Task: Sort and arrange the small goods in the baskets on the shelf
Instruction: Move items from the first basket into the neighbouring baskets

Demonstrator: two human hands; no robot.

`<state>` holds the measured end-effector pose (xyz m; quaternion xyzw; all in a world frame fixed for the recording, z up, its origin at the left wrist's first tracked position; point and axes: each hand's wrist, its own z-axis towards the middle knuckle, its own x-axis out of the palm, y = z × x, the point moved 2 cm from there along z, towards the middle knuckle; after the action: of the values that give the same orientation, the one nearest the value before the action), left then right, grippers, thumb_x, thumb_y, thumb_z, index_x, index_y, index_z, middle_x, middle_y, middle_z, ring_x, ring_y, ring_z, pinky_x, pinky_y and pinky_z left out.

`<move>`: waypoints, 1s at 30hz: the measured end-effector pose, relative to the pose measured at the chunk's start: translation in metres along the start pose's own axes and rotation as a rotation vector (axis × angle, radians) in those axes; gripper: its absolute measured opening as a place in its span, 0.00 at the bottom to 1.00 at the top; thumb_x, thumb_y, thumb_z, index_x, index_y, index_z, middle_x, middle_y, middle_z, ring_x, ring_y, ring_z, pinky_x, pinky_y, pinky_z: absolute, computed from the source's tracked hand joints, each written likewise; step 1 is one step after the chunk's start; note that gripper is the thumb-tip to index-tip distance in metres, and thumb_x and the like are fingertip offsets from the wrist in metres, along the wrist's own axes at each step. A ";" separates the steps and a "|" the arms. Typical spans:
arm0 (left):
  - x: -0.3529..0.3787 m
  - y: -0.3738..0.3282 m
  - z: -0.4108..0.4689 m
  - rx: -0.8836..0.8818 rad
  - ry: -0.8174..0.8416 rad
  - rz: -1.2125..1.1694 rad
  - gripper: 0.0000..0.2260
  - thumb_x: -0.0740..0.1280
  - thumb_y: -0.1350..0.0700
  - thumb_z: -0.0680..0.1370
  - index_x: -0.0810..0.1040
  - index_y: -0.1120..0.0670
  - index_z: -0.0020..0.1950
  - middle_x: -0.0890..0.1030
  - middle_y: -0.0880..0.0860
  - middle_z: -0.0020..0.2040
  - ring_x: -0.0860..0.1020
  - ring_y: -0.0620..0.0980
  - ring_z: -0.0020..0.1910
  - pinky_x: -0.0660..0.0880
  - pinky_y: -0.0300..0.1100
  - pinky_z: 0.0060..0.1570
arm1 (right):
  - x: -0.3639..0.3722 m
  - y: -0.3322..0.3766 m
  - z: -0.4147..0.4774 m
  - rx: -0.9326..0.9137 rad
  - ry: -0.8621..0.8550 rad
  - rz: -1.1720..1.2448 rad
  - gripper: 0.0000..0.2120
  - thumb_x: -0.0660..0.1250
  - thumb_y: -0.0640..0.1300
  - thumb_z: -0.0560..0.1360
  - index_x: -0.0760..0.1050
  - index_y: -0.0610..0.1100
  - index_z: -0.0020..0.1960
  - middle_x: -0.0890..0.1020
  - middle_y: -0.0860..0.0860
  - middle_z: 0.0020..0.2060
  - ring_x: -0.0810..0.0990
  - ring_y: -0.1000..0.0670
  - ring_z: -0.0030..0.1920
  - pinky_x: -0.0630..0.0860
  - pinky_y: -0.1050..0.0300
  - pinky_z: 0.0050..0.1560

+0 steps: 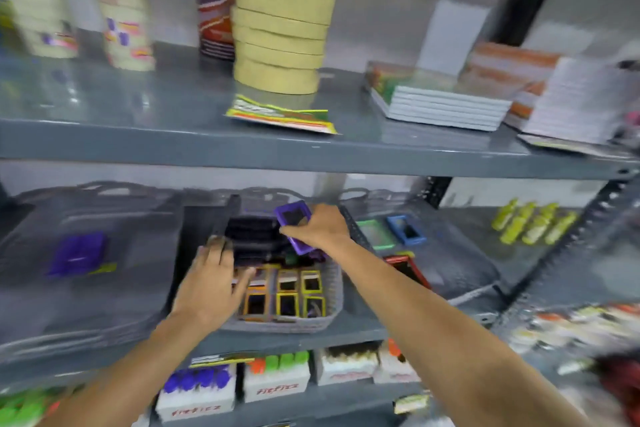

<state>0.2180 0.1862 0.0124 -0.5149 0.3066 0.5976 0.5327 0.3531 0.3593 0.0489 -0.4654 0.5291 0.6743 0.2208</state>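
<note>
Right hand (317, 227) clamped on a purple rectangular plastic frame (294, 226), held tilted above the grey woven plastic basket (332, 291) on the middle shelf. Left hand (211, 282) flat, fingers spread, resting on the framed items at the basket's left side.
</note>
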 end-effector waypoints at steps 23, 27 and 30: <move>0.129 -0.291 0.061 0.161 0.154 -0.184 0.36 0.48 0.37 0.77 0.53 0.64 0.74 0.58 0.62 0.75 0.53 0.58 0.75 0.49 0.49 0.75 | -0.122 -0.302 -0.004 0.362 -0.007 -0.253 0.31 0.75 0.63 0.62 0.75 0.40 0.54 0.80 0.43 0.54 0.80 0.42 0.54 0.78 0.52 0.50; 0.133 -0.288 0.063 0.162 0.143 -0.189 0.36 0.49 0.37 0.77 0.53 0.63 0.74 0.58 0.62 0.75 0.54 0.57 0.75 0.50 0.48 0.75 | -0.109 -0.310 -0.003 0.355 0.045 -0.296 0.32 0.74 0.61 0.64 0.72 0.41 0.59 0.77 0.43 0.58 0.78 0.42 0.57 0.76 0.52 0.53; 0.135 -0.286 0.061 0.174 0.130 -0.192 0.36 0.49 0.37 0.77 0.54 0.63 0.74 0.58 0.61 0.75 0.54 0.56 0.76 0.48 0.46 0.74 | -0.102 -0.313 -0.002 0.349 0.075 -0.298 0.32 0.75 0.60 0.64 0.74 0.41 0.59 0.79 0.43 0.56 0.80 0.42 0.55 0.78 0.53 0.53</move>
<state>0.4859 0.3552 -0.0457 -0.5313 0.3406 0.4805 0.6090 0.6491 0.4841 -0.0226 -0.5180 0.5709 0.5148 0.3752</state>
